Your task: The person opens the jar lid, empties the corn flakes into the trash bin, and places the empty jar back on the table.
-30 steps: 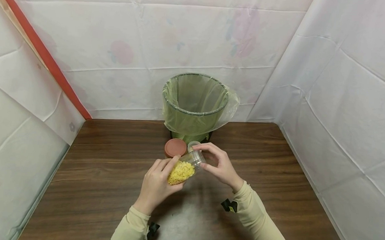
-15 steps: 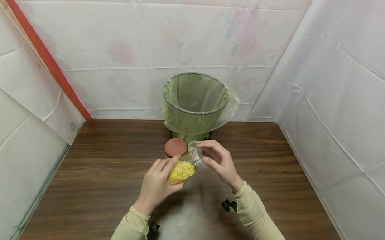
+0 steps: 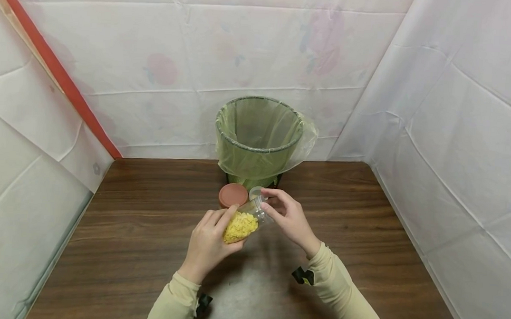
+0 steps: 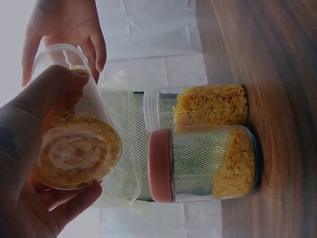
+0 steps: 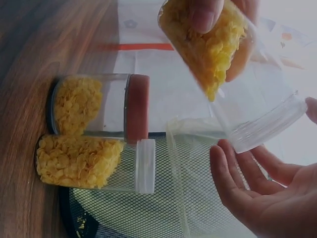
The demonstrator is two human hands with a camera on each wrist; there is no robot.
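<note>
My left hand [image 3: 209, 245] grips a clear jar [image 5: 190, 44] part filled with yellow cornflakes. The jar is tilted, its ridged clear lid [image 5: 270, 124] pointing up and to the right. My right hand [image 3: 291, 220] is at that lid, thumb on one side and fingertips on the other. Behind the held jar stand two more cornflake jars, close together. One has a brownish-red lid [image 3: 233, 195]; the other, shown in the left wrist view, has a pale see-through lid [image 4: 152, 110]. The left palm is hidden behind the jar in the head view.
A green mesh bin [image 3: 255, 166], lined with a thin yellowish bag, stands behind the jars at the back of the wooden table [image 3: 141, 230]. White cloth walls [image 3: 158, 41] enclose the back and both sides. A red strip [image 3: 70, 85] runs along the left corner.
My right thumb and fingers loosened from the lid half a second ago and have now moved in on it again. The left hand and its jar have hardly moved.
</note>
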